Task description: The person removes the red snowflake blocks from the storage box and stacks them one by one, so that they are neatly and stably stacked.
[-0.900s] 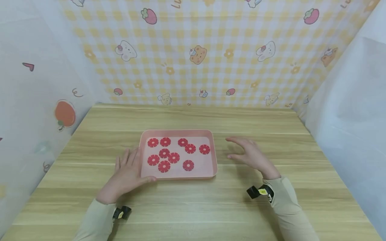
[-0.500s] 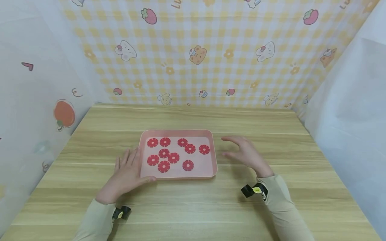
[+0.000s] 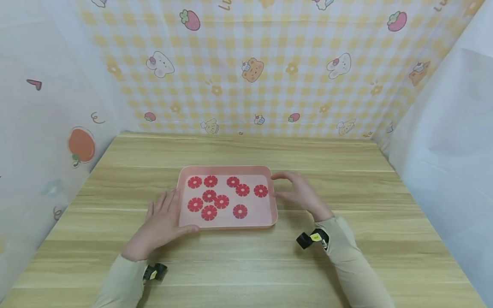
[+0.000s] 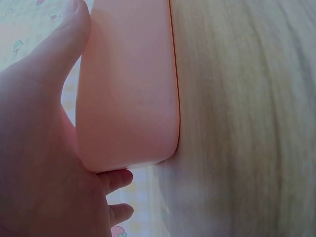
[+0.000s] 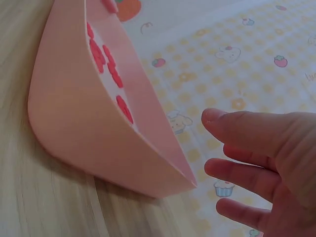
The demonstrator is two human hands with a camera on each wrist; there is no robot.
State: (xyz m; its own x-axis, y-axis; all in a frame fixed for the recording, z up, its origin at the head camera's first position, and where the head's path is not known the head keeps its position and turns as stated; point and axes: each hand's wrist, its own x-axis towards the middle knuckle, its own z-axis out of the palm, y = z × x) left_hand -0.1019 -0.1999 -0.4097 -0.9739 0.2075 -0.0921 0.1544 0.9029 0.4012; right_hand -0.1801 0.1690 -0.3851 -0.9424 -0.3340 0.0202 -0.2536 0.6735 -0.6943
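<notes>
A shallow pink tray [image 3: 254,220] lies on the wooden table, holding several red notched snowflake discs [image 3: 209,208]. My left hand [image 3: 159,229] rests against the tray's near left corner, its thumb along the front rim and its fingers extended beside the left wall. In the left wrist view, the thumb [image 4: 74,24] touches the tray's rim. My right hand [image 3: 302,194] is at the tray's right side, thumb and fingers spread apart. The right wrist view shows a gap between the right hand [image 5: 266,158] and the tray wall [image 5: 98,128]. Nothing is held in that hand.
The light wooden table [image 3: 246,273] extends around the tray. A yellow checked cloth [image 3: 231,98] with cartoon prints hangs behind it. White sheets stand at the left [image 3: 46,128] and the right [image 3: 446,141]. Each wrist wears a small black camera.
My right hand has moved left, from well beside the tray to close by its right rim. The left hand, the tray and the snowflake discs have stayed in place.
</notes>
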